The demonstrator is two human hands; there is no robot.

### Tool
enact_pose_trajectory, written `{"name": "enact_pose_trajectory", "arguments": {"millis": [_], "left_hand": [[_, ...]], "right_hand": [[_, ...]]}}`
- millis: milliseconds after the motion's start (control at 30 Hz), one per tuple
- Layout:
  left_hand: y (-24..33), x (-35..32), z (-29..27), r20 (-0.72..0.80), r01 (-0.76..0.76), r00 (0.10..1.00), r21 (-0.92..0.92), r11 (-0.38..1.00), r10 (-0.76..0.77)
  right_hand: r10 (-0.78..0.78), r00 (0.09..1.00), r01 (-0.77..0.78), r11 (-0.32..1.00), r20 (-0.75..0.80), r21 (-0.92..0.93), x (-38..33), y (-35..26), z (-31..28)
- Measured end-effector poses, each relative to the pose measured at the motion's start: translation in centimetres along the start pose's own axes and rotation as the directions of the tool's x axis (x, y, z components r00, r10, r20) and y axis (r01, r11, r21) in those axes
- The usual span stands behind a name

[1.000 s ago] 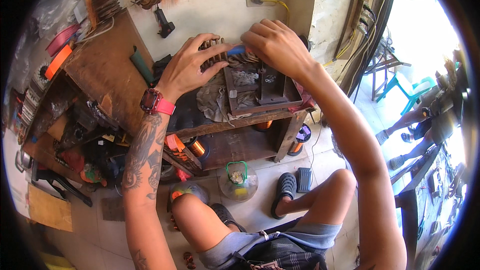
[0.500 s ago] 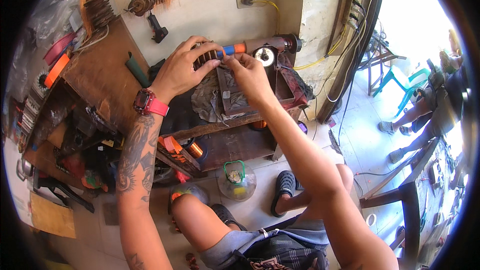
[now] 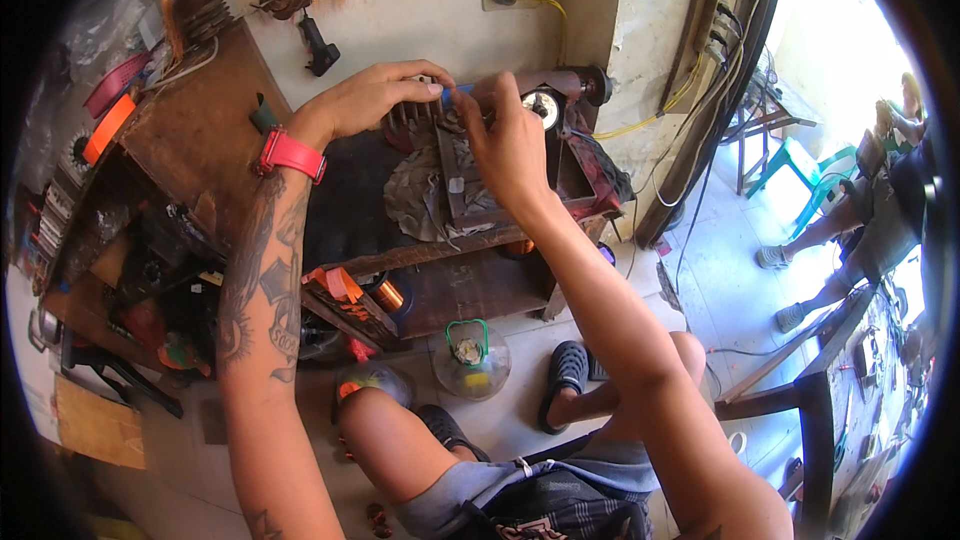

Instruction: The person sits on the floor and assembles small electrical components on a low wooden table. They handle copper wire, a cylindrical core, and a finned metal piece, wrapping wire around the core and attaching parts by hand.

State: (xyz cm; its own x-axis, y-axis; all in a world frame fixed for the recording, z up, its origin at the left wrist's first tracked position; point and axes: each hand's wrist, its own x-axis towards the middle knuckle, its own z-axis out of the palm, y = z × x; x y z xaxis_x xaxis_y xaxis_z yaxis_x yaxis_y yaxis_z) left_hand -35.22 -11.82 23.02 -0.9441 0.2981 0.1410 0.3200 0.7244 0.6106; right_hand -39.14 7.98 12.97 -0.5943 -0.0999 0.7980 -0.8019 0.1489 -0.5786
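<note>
A ribbed winding former (image 3: 408, 112) with dark grooves sits on the shaft of a bench-mounted winder (image 3: 562, 83), next to a blue sleeve (image 3: 460, 94). My left hand (image 3: 375, 98) reaches over the former, its fingers stretched toward the sleeve and the thumb just below them. Close by on the right, my right hand (image 3: 505, 140) is closed at the sleeve's near side, fingers bent together. What it pinches, if anything, is too small to make out. Behind the right hand shows the winder's round white dial (image 3: 541, 110).
Grey crumpled cloth (image 3: 412, 195) and a dark tray (image 3: 475, 205) lie on the bench. On the lower shelf is a copper wire spool (image 3: 390, 295). A clear jug with a green handle (image 3: 470, 365) stands on the floor. At right, another person (image 3: 880, 210) is near a teal chair (image 3: 800, 180).
My left hand has turned over the former, its fingers straighter and less wrapped round it. My right hand has shifted slightly right, knuckles raised. The view has tilted a little.
</note>
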Motion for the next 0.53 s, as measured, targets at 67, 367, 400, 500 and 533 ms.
{"name": "enact_pose_trajectory", "arguments": {"millis": [67, 367, 400, 500, 533], "left_hand": [[-0.7, 0.7, -0.6, 0.013, 0.014, 1.0, -0.068, 0.998, -0.013], [-2.7, 2.2, -1.2, 0.376, 0.546, 0.837, -0.552, 0.629, -0.396], [-2.8, 2.2, -1.6, 0.426, 0.559, 0.827, -0.55, 0.621, -0.367], [-2.9, 1.6, -0.7, 0.03, 0.214, 0.976, -0.332, 0.919, -0.217], [-3.1, 1.2, 0.3, -0.175, 0.061, 0.981, -0.142, 0.988, -0.085]], "right_hand": [[-0.069, 0.998, 0.069, 0.996, -0.008, -0.062, 0.1, 0.4, 0.7], [-0.144, 0.987, 0.152, 0.978, 0.066, -0.144, -1.1, 1.7, 0.6], [-0.127, 0.988, 0.137, 0.983, 0.087, -0.119, -1.5, 1.1, 0.2], [0.014, 1.0, -0.013, 0.999, 0.02, -0.052, -1.9, -1.7, -3.7], [-0.079, 0.991, 0.073, 0.995, -0.105, -0.065, -1.8, -2.9, -6.4]]}}
